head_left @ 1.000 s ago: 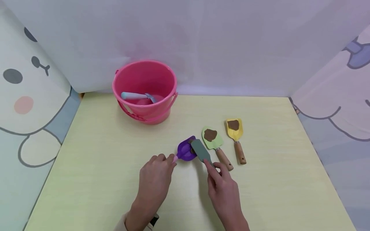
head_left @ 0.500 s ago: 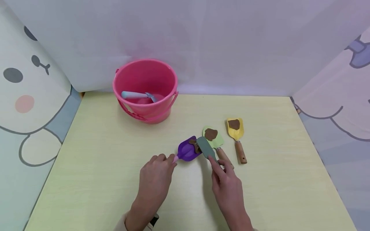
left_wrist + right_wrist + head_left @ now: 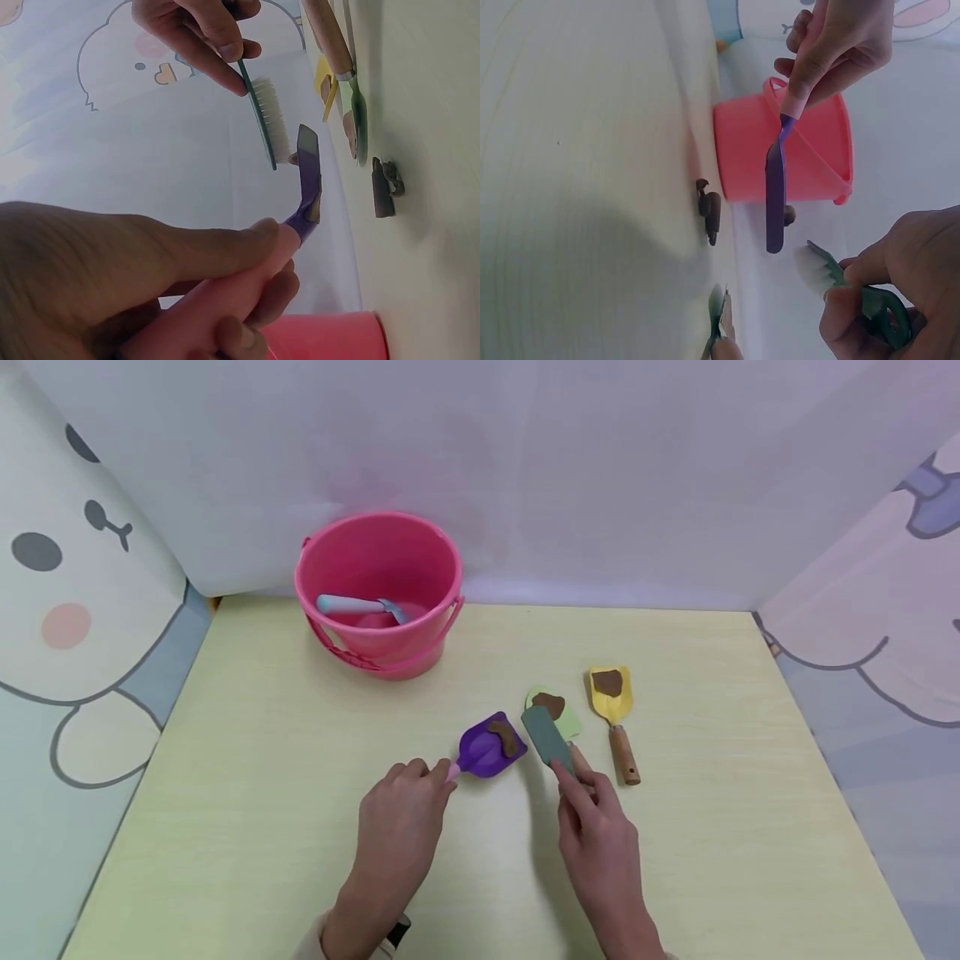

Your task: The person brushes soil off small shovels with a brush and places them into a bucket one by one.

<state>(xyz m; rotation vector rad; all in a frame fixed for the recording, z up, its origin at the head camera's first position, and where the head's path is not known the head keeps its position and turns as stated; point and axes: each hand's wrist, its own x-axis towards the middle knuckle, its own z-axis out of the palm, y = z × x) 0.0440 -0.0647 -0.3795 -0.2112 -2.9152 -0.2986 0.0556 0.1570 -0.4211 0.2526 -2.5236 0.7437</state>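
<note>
Our left hand grips the purple toy shovel, likely to steady its brown lump. Our right hand pinches the green brush.

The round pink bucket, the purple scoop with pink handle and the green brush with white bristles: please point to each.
Round pink bucket (image 3: 378,560): head view, on its inner back wall.
Purple scoop (image 3: 477,753): head view, on the bare blade.
Green brush (image 3: 546,737): head view, on its flat back.
</note>
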